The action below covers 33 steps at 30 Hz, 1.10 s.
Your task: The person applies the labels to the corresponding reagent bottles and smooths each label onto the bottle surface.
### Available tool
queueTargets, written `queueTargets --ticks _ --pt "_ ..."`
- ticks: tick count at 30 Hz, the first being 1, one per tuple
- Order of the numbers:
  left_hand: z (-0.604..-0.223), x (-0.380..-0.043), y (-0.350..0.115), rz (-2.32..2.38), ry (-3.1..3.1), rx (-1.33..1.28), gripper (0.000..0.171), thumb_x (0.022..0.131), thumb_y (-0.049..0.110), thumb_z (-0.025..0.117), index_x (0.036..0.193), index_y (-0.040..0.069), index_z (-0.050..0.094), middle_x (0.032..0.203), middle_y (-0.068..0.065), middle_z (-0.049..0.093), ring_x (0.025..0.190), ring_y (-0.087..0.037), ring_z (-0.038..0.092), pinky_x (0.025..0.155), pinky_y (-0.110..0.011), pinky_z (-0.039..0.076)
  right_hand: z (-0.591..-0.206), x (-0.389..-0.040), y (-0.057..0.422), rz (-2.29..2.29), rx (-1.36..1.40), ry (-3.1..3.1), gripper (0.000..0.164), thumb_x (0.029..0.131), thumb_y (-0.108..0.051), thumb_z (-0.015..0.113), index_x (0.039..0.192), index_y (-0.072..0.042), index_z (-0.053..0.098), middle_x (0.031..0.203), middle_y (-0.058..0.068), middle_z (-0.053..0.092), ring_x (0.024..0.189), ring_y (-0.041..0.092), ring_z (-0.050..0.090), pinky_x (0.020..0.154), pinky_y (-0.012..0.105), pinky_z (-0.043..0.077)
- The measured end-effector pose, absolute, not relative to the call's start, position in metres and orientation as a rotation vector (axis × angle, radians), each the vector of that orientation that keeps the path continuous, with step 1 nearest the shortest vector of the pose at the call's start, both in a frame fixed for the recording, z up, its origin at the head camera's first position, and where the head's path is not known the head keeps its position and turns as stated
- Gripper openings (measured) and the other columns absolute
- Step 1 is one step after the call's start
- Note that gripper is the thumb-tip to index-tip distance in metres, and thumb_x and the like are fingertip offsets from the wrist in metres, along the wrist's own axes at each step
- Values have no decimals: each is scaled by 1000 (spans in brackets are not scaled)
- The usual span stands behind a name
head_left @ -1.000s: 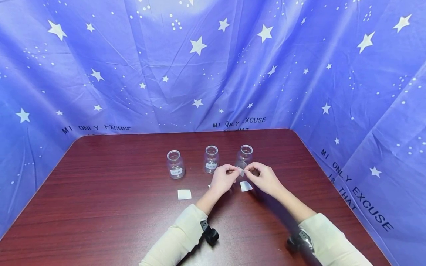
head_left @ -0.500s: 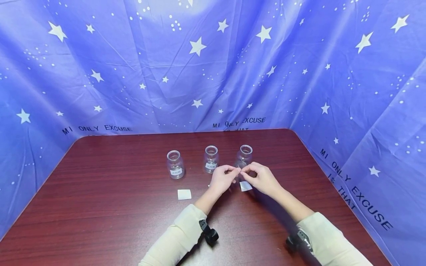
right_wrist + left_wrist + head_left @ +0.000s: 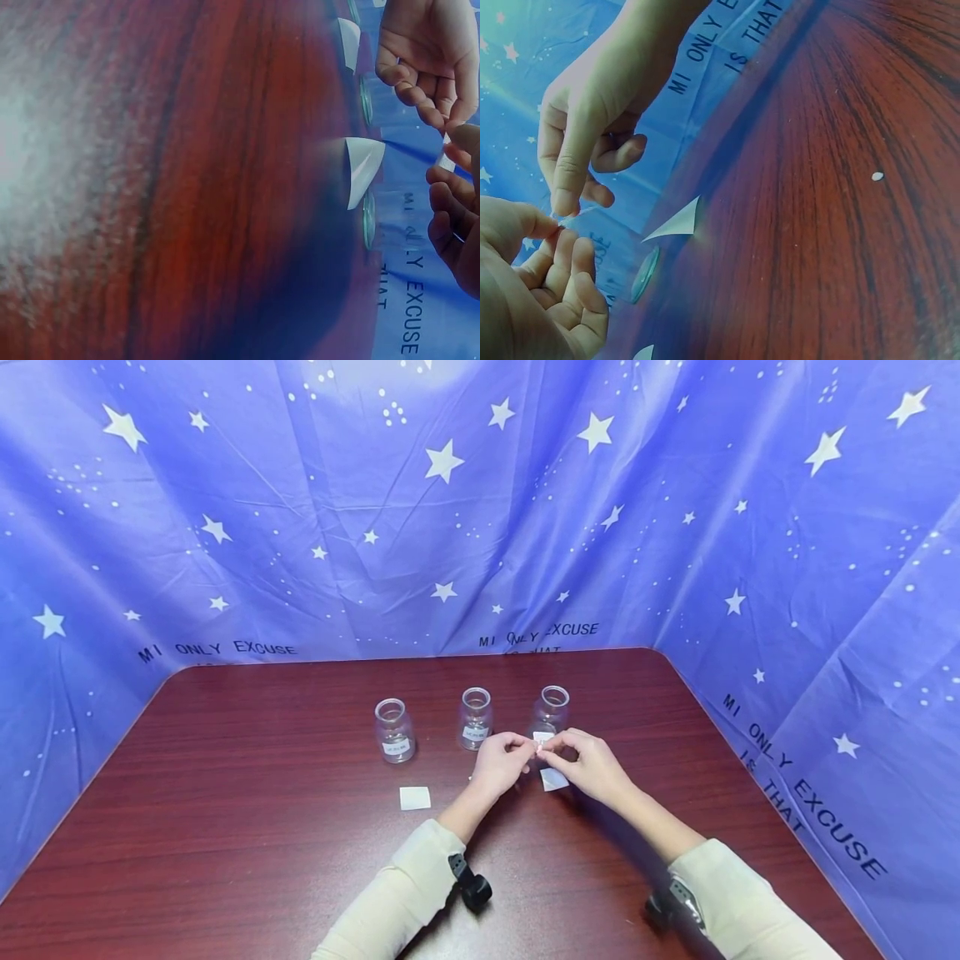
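Observation:
My left hand [image 3: 501, 767] and right hand [image 3: 588, 762] meet fingertip to fingertip in front of the rightmost clear glass jar [image 3: 550, 717]. Between them is a small white label [image 3: 543, 737], its face overlapping the jar in the head view. Thumb and index finger of each hand pinch it. From the right wrist, the label [image 3: 447, 159] appears as a narrow pale strip, partly covered by fingers. Just below the hands, a curled white paper square [image 3: 554, 779] lies on the table.
Two more glass jars, the middle one [image 3: 476, 718] and the left one [image 3: 394, 732], stand upright with printed white labels on their fronts. Another paper square [image 3: 416, 798] lies before the left jar. A starry blue curtain [image 3: 360, 510] borders the wooden table [image 3: 247, 827].
Both hands stay almost in place, fingertips shifting slightly. The label, tilted between the fingers at first and then mostly hidden, now shows its white face above the fingertips.

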State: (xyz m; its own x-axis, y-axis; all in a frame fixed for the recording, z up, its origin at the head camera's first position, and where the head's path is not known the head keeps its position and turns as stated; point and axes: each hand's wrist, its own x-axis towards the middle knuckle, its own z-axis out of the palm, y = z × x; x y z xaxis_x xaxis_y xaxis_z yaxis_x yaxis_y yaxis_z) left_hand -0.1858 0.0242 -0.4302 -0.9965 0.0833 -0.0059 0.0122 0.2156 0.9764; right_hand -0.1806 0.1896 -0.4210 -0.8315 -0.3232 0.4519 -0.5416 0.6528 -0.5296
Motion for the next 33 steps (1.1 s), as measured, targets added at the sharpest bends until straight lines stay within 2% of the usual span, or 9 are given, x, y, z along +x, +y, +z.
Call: queueTargets --ticks 3,6,9,15,19,22,26,29,33 --pt "-430 -186 24 1941 2393 66 20 85 18 61 92 2 70 76 -13 70 57 -16 63 42 -18 41 -422 -180 192 967 669 -2558 8 79 -20 75 81 -14 70 74 -7 63 65 14 55 59 29 46" --pt "-430 -186 24 1956 2379 55 19 85 17 60 93 2 70 81 -14 71 54 -10 59 42 -18 40 -424 -182 196 963 605 -2568 7 81 -19 73 82 -13 70 74 -5 63 63 10 52 57 24 44" --pt "-429 -186 24 1968 2363 54 20 85 16 59 93 1 70 85 -19 70 53 -8 57 41 -17 40 -425 -184 201 1010 484 -2608 7 84 -19 69 85 -12 69 75 -3 64 61 5 49 55 19 41" --pt "-427 -183 24 1969 2345 74 21 87 17 60 95 0 68 87 -22 69 68 -37 65 40 -22 44 -422 -186 207 1179 312 -2717 18 89 -27 62 93 -10 68 71 7 64 54 7 48 50 22 42" --pt "-428 -183 24 1973 2334 96 22 87 18 61 95 -1 68 85 -23 68 74 -43 64 40 -24 46 -422 -187 208 1287 291 -2749 20 89 -27 63 95 -8 67 69 14 62 47 8 48 45 24 43" --pt "-430 -184 25 1957 2349 104 21 87 19 61 94 1 68 82 -23 67 65 -37 64 40 -23 46 -423 -188 208 1323 288 -2741 17 87 -23 65 93 -7 66 69 11 61 45 8 48 44 24 44" --pt "-432 -185 26 1928 2388 132 20 86 20 62 92 2 67 75 -20 65 54 -18 59 40 -23 46 -425 -189 209 1327 288 -2731 15 86 -19 66 90 -5 65 68 5 59 44 6 47 43 24 44" --pt "-432 -185 27 1895 2442 173 18 84 19 63 89 2 67 69 -12 64 51 -10 54 41 -22 46 -426 -190 211 1329 276 -2731 14 86 -18 66 89 -5 65 66 4 57 44 7 47 43 24 43" --pt "-434 -187 30 1801 2578 229 14 82 18 65 86 5 68 68 -2 63 54 -4 51 51 -18 45 -426 -191 213 1333 262 -2725 13 86 -18 66 89 -5 65 64 2 54 44 7 46 43 23 43"
